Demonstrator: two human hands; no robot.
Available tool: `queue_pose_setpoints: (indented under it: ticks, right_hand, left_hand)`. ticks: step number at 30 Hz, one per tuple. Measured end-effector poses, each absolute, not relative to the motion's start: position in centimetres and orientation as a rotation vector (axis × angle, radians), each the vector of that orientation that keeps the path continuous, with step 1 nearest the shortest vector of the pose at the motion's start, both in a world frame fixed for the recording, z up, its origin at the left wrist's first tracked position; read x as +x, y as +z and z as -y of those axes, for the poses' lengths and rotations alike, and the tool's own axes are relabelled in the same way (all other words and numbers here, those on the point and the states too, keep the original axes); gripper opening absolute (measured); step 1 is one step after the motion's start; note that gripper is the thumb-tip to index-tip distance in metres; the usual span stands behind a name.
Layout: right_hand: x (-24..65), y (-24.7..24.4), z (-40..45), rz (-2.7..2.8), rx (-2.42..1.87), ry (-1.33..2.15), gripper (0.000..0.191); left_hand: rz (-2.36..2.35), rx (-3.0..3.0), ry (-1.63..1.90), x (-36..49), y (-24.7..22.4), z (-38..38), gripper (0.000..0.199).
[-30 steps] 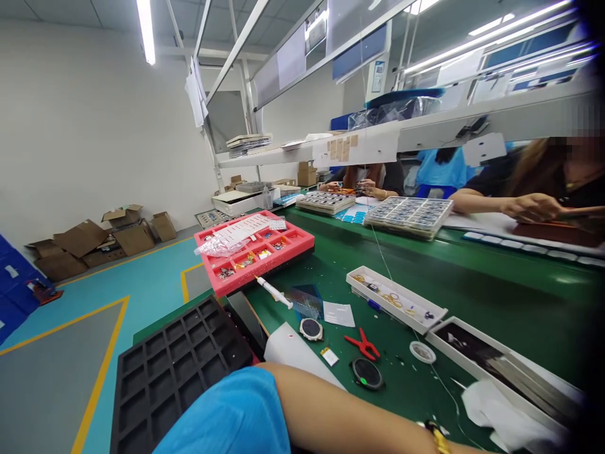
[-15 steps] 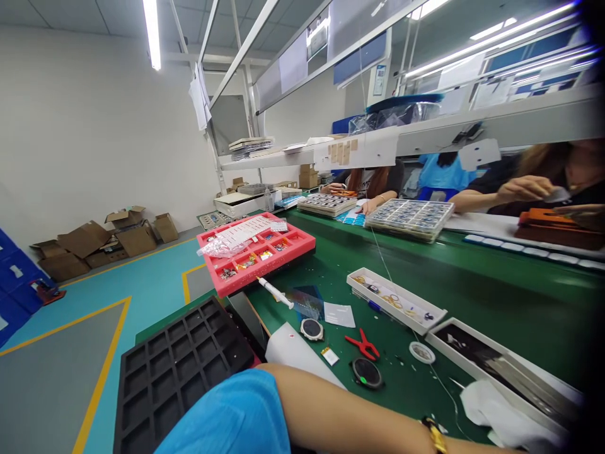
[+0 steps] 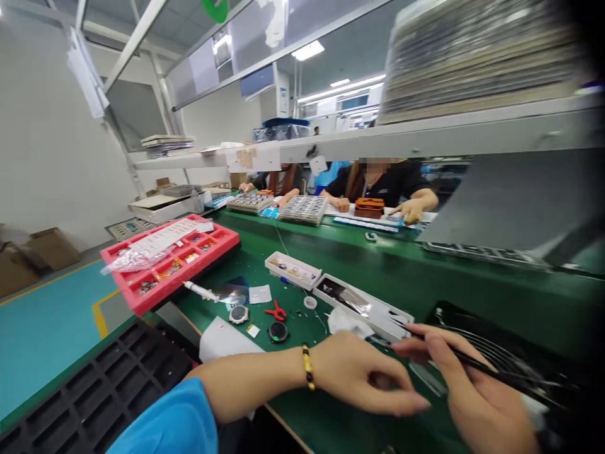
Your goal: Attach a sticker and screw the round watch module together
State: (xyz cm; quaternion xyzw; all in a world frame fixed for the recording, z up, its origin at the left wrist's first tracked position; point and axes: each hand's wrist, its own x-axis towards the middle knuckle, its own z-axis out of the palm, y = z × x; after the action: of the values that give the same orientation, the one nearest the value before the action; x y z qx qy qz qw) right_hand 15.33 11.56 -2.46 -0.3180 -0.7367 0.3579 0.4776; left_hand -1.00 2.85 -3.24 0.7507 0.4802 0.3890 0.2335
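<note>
One pair of black tweezers point(image 3: 472, 364) is held in the right hand point(image 3: 486, 403) above the tabletop point(image 3: 345, 422), its long axis slanted, its tips pointed leftward and away, near one of two white boxes point(image 3: 368, 297). The left hand point(image 3: 352, 372) is loosely curled. Print on the white sheet point(image 3: 172, 239) is too small to be read.

left sleeve point(image 3: 167, 424): blue, short | left bracelet point(image 3: 308, 367): gold, black | left hand point(image 3: 357, 372): bare
</note>
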Motion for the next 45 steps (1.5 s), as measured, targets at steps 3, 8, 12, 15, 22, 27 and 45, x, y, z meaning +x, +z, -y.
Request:
queue_pose_setpoints:
  ticks: [3,8,12,15,22,27,45]
  right_hand:
    - [15.4,-1.4,-11.0,1.710,-0.671,0.975,0.046]
    - [16.0,-1.0,-10.3,1.496,-0.583,1.012,0.041]
    - [16.4,-0.9,-9.9,1.447,-0.529,0.989,0.037]
    - [16.5,-0.7,-9.5,1.456,-0.498,0.967,0.036]
    - [16.7,-0.1,-9.4,1.436,-0.446,0.962,0.032]
    - [16.8,0.5,-9.3,1.450,-0.410,0.970,0.031]
    - [15.8,-1.3,-10.1,1.662,-0.601,1.132,0.037]
  left_hand:
    - [-1.388,1.760,1.480,-2.8,-1.1,-3.5,0.032]
    - [-1.663,1.688,1.334,-5.7,2.3,-5.2,0.023]
    - [-1.871,2.037,0.790,-6.1,1.7,-7.9,0.021]
    - [-1.818,2.163,0.590,-5.5,0.6,-11.1,0.031]
    - [-1.647,2.336,0.216,-3.6,-1.1,-17.1,0.047]
    - [-1.632,2.331,0.193,-3.4,-1.8,-17.9,0.047]
    - [-1.505,1.698,1.261,-6.6,0.5,-7.9,0.048]
